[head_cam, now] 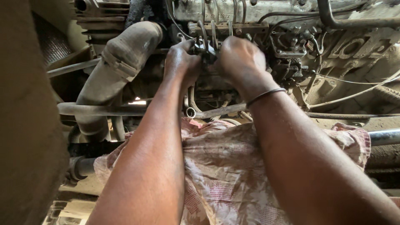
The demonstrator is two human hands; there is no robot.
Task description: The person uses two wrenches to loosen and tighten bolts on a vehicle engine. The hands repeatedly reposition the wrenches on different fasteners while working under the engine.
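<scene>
Both my hands reach into a dusty engine bay. My left hand (pixel 180 62) and my right hand (pixel 240 58) are closed side by side around a small metal fitting (pixel 207 52) where several thin bent steel pipes (pixel 213 31) come down from a rail on the engine block (pixel 233 12). A thin dark bangle (pixel 265 96) circles my right wrist. My fingers hide the fitting's lower part, so whether a tool is held cannot be told. A patterned pink and cream cloth (pixel 216 166) lies under my forearms.
A large dusty rubber hose (pixel 118 66) bends down at the left. A horizontal metal bar (pixel 104 109) crosses below it. Cables and thin pipes (pixel 354 93) run across the right side by a cast housing (pixel 358 50). A brown panel (pixel 25 125) fills the left edge.
</scene>
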